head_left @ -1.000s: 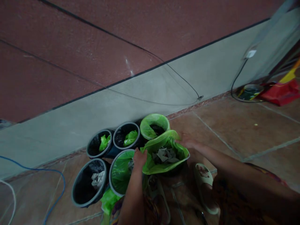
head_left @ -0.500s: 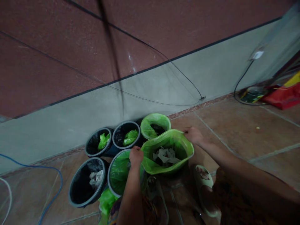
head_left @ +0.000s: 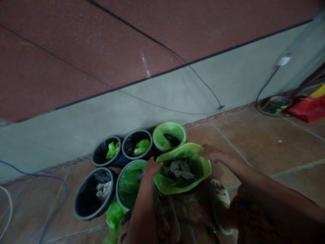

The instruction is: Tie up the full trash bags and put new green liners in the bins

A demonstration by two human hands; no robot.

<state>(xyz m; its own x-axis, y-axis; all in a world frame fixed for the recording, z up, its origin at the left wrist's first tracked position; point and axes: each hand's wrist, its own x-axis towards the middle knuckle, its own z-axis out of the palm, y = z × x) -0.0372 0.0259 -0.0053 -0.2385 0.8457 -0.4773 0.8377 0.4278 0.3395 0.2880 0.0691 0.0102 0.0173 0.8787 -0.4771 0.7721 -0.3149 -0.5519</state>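
Note:
A bin lined with a green plastic bag (head_left: pixel 175 187) stands before me, with crumpled grey scraps (head_left: pixel 179 170) inside. At its left rim my left hand (head_left: pixel 152 166) touches the bag, its thumb and fingers apart. On the opposite side, my right hand (head_left: pixel 212 153) has spread fingers against the rim, one reaching just inside. The bag's far edge sags inward between the hands. Beside my left hand is another bin with a green liner (head_left: pixel 127 189), partly hidden by my forearm. Behind the bag stands a third green-lined bin (head_left: pixel 169 127) with dark contents.
Two black-lined bins (head_left: pixel 105 139) (head_left: pixel 137 133) holding green plastic stand by the wall. A dark bin (head_left: pixel 83 200) with white crumpled paper is nearer. Green plastic (head_left: pixel 114 217) lies beside it. A blue hose (head_left: pixel 57 210) runs at left; a red object (head_left: pixel 308 106) lies right.
The bag's far rim has slumped inward and its opening has changed shape. Both hands have loosened from a pinch on the rim to spread fingers. My right hand has shifted slightly right and down.

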